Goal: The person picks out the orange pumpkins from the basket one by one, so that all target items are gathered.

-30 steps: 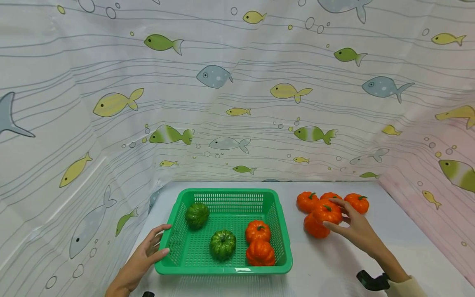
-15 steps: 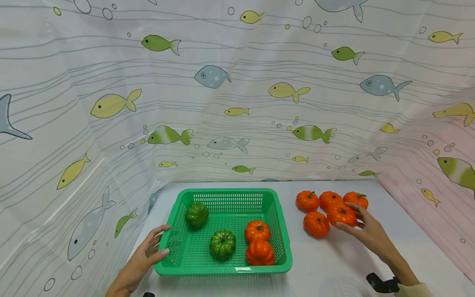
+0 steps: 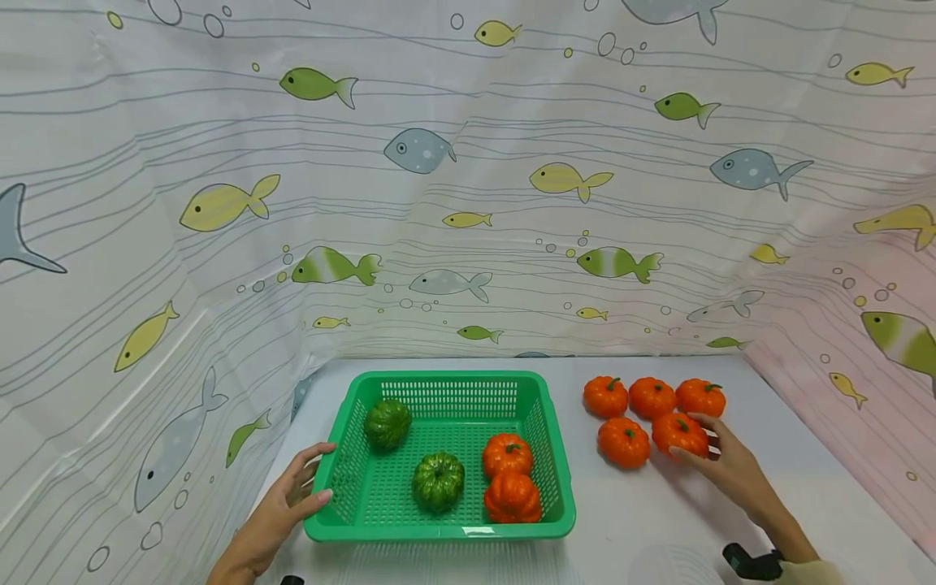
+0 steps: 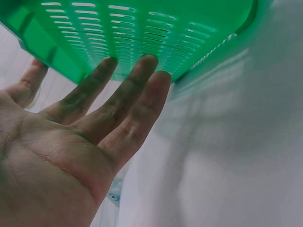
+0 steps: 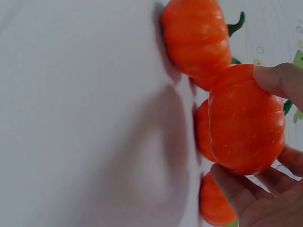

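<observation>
My right hand (image 3: 731,467) holds an orange pumpkin (image 3: 679,435) with a dark green stem between thumb and fingers. In the right wrist view this pumpkin (image 5: 246,120) is close over the table, its shadow beside it. My left hand (image 3: 276,510) is at the left side of a green plastic basket (image 3: 439,534), its extended fingertips against the slotted outer wall (image 4: 123,28) in the left wrist view. Inside the basket are a dark green pumpkin (image 3: 387,424), a brighter green one (image 3: 439,483), and two orange ones at the right, the front one (image 3: 513,497) against the other (image 3: 507,457).
Near the held pumpkin, several orange pumpkins stand on the white table (image 3: 621,528): one to its left (image 3: 623,443) and a row behind, with a middle one (image 3: 652,398). A fish-print curtain (image 3: 468,244) surrounds the table at the back and sides.
My right hand has carried its pumpkin rightward, then lowered it toward the table in front of the back row, uncovering the pumpkins behind. The left hand and basket have stayed in place.
</observation>
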Demonstrator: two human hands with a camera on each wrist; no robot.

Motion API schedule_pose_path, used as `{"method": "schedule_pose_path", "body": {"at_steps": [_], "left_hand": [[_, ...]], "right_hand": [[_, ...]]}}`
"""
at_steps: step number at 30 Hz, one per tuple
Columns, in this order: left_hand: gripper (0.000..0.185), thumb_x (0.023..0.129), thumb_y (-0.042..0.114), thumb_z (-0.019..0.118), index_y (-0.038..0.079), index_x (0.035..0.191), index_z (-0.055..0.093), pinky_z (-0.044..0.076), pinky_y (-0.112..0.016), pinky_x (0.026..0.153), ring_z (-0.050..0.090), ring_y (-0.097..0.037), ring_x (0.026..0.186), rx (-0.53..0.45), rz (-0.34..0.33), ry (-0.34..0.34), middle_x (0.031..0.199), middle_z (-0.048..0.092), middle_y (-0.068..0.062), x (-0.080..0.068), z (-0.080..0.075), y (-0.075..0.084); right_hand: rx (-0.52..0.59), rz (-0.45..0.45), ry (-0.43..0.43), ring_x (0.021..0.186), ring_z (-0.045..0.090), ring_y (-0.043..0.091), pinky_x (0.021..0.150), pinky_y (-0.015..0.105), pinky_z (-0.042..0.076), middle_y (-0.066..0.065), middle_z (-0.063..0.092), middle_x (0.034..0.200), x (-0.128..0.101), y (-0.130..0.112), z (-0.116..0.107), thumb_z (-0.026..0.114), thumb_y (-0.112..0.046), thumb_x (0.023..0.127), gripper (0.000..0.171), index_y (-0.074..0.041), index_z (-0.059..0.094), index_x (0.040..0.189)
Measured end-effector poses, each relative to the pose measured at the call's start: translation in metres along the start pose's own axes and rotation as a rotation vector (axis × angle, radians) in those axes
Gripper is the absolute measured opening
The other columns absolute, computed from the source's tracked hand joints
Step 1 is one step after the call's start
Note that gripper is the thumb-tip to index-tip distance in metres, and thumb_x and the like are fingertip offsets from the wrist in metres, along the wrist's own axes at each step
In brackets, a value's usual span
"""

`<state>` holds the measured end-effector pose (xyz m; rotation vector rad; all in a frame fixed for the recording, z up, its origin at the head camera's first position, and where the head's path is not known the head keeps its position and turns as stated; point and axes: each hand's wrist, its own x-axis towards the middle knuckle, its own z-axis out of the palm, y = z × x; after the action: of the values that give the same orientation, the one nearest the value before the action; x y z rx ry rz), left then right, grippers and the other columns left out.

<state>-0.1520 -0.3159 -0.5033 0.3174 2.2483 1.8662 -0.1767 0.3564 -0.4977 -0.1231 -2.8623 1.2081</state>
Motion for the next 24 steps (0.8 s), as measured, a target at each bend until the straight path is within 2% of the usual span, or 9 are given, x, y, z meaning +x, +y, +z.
{"method": "schedule_pose_path", "body": {"at_steps": [6,17,24], "left_hand": [[0.055,0.100,0.013,0.048,0.025,0.149,0.026,0.019,-0.072,0.102,0.010,-0.049,0.139,0.013,0.008,0.005,0.155,0.012,-0.012,0.000,0.000,-0.002],[0.055,0.100,0.012,0.049,0.024,0.149,0.026,0.017,-0.073,0.102,0.008,-0.050,0.139,0.012,0.015,0.006,0.155,0.013,-0.012,0.000,0.000,-0.001],[0.055,0.100,0.012,0.048,0.025,0.149,0.026,0.017,-0.073,0.102,0.007,-0.050,0.139,0.017,0.014,0.007,0.155,0.012,-0.010,0.000,0.000,-0.002]], "right_hand": [[-0.002,0.037,-0.025,0.125,0.036,0.049,0.096,0.062,0.040,0.031,0.029,0.143,0.005,0.010,0.007,0.067,-0.058,0.081,0.092,-0.009,0.026,0.147],[-0.032,0.116,-0.083,0.123,0.037,0.050,0.090,0.063,0.043,0.032,0.023,0.146,0.007,0.017,0.010,0.064,-0.062,0.081,0.099,-0.007,0.019,0.150],[-0.036,0.080,-0.115,0.123,0.036,0.052,0.089,0.063,0.044,0.031,0.022,0.147,0.006,0.015,0.006,0.063,-0.058,0.084,0.095,-0.008,0.017,0.151]]}}
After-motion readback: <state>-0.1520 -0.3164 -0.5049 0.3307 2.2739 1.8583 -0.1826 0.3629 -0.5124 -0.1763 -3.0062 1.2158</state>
